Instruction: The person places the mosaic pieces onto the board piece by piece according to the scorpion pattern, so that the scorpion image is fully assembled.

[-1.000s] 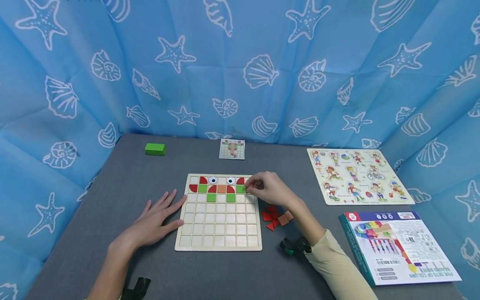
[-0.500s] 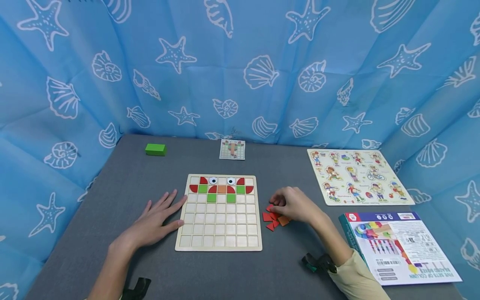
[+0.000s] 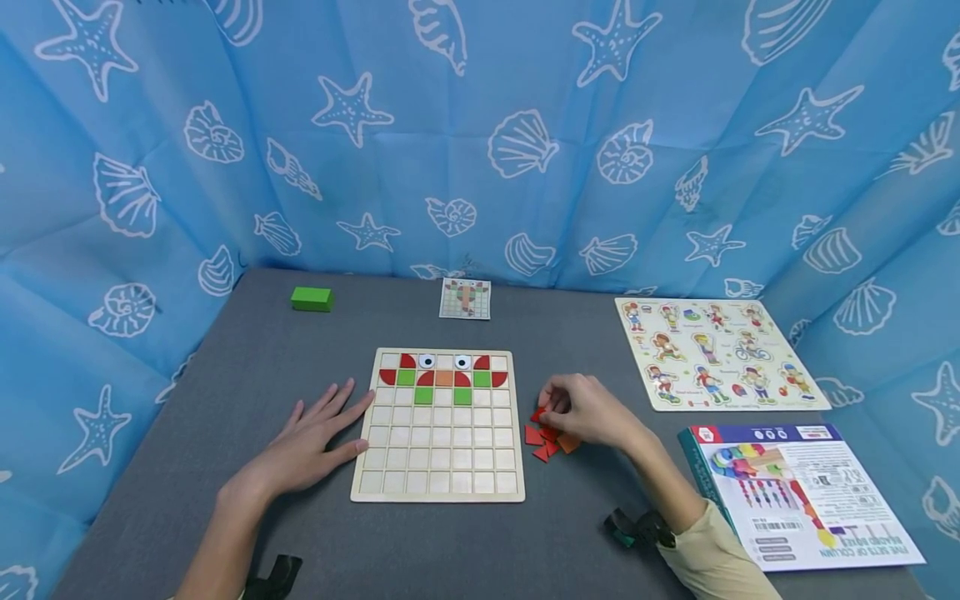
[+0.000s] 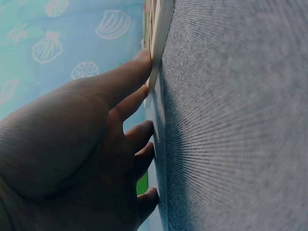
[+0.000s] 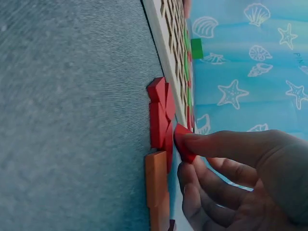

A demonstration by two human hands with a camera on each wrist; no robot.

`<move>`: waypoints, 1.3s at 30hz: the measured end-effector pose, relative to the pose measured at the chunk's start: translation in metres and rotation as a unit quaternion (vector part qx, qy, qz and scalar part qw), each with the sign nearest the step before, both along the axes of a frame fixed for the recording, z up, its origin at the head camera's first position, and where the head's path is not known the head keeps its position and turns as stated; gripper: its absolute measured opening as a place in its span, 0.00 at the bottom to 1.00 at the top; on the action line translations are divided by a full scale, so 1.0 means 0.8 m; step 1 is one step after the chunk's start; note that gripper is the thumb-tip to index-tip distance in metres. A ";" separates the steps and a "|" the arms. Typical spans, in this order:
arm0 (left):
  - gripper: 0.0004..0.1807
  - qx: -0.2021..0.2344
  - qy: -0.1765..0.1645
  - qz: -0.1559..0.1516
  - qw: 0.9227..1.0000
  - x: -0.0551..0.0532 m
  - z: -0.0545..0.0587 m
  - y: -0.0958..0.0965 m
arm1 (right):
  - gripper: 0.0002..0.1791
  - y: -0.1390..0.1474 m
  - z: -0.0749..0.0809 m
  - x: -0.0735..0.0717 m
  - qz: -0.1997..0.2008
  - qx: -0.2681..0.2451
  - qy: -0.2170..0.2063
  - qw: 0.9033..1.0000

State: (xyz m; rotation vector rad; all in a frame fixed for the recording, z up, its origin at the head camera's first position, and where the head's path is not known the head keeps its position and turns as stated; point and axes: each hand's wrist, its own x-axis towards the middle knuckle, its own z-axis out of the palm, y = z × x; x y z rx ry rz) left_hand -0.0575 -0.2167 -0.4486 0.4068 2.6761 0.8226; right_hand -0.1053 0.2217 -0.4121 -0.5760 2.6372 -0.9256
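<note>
A wooden grid board lies mid-table, its upper rows bearing red, green and orange tiles and two eye tiles. My left hand rests with spread fingers at the board's left edge, thumb and index fingertip touching it. To the right of the board lies a small pile of red tiles and orange tiles. Over that pile, my right hand pinches a red tile between thumb and fingers. The tile's full outline is partly hidden by the thumb.
A small pattern card lies behind the board. A green block sits at the back left. On the right are a picture puzzle board and a boxed toy set. A blue curtain hangs around the table.
My right hand has moved from the board's upper right edge to the pile and now pinches a red tile there. A red tile shows in the square it left. The left hand stays put.
</note>
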 end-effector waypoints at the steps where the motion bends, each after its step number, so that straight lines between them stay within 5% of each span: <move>1: 0.43 0.003 0.002 0.002 1.000 -0.001 -0.003 0.000 | 0.03 0.000 0.001 0.000 0.001 -0.006 0.005 1.000; 8: 0.43 0.001 0.018 0.000 1.000 -0.003 -0.018 -0.005 | 0.03 -0.020 0.004 -0.002 0.018 -0.060 0.017 0.998; 18: 0.43 -0.019 -0.008 0.006 1.000 0.001 0.009 0.007 | 0.05 -0.069 0.000 -0.002 0.053 -0.109 -0.013 0.993; 25: 0.42 -0.009 0.004 0.002 1.000 0.001 0.005 0.005 | 0.05 -0.092 -0.006 -0.009 0.062 -0.092 0.006 0.994; 32: 0.43 -0.023 0.003 0.008 1.000 -0.004 -0.016 -0.001 | 0.06 -0.110 -0.007 -0.014 0.069 -0.059 0.011 0.996; 39: 0.43 0.007 0.014 0.002 1.000 -0.001 -0.011 -0.002 | 0.04 -0.121 -0.005 -0.012 0.063 -0.036 0.035 0.997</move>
